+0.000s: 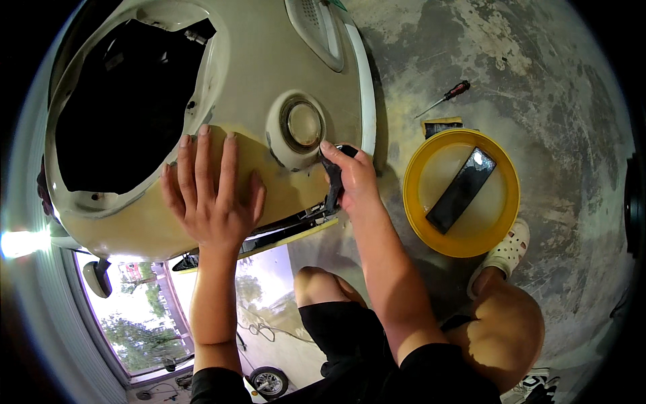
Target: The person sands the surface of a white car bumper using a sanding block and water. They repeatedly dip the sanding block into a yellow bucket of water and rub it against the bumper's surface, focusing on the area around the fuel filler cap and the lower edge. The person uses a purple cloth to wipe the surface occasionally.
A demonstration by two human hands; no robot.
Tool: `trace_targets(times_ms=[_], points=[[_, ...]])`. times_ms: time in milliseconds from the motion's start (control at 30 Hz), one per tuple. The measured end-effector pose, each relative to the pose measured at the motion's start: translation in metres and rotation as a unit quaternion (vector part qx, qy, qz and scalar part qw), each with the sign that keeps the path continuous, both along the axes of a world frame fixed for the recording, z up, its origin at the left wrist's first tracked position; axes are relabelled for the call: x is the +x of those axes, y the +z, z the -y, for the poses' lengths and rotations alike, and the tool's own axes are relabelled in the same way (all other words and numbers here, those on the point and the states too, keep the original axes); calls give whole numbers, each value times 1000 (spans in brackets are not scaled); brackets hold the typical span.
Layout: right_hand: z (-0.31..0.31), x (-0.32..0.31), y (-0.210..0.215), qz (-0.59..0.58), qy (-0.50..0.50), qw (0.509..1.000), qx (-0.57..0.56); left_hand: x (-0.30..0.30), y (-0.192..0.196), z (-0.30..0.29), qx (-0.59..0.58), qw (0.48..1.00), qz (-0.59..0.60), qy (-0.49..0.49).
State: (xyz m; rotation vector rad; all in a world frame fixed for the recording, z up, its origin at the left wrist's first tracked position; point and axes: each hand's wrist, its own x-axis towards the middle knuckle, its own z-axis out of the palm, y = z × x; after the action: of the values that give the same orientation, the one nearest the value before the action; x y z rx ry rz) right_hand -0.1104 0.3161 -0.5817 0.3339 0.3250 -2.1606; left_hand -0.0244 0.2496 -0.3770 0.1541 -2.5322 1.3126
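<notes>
My left hand point(214, 192) lies flat, fingers spread, on the dull beige and yellowish car body panel point(262, 74), just below the large headlight opening point(128, 101). Beside the round fog lamp point(302, 124), my right hand point(356, 178) is closed on a folded black piece of sandpaper point(332, 185). The thumb points toward the lamp's rim, at the panel's edge. Dark scuffed patches and a yellowish tint mark the panel around the lamp and the opening.
On the stained concrete floor to the right stands a yellow bucket point(515, 195) of cloudy water with a black oblong block point(461, 190) in it. Beyond it lie a screwdriver point(444, 97) and a small dark pad point(442, 127). My shoe point(505, 252) is near the bucket.
</notes>
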Motion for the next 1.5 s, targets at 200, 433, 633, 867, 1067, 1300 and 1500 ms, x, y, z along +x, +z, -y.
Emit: trace_targets(times_ms=[200, 433, 633, 867, 1067, 1300, 1500], points=[[0, 17, 7, -27, -8, 1000, 7, -1, -2, 0, 6, 1000, 4, 7], [-4, 19, 28, -22, 1, 1000, -11, -2, -4, 0, 3, 1000, -4, -2], [-17, 12, 41, 25, 44, 999, -16, 1, -2, 3, -2, 1000, 1, -7], [-4, 15, 33, -1, 1, 1000, -22, -1, -2, 0, 5, 1000, 1, 0], [-14, 6, 21, 14, 29, 999, 9, -2, 0, 0, -2, 1000, 3, -9], [-1, 13, 16, -8, -3, 1000, -18, -2, -1, -1, 12, 1000, -3, 0], [0, 13, -3, -16, -3, 1000, 13, 1, -4, 0, 10, 1000, -10, 0]])
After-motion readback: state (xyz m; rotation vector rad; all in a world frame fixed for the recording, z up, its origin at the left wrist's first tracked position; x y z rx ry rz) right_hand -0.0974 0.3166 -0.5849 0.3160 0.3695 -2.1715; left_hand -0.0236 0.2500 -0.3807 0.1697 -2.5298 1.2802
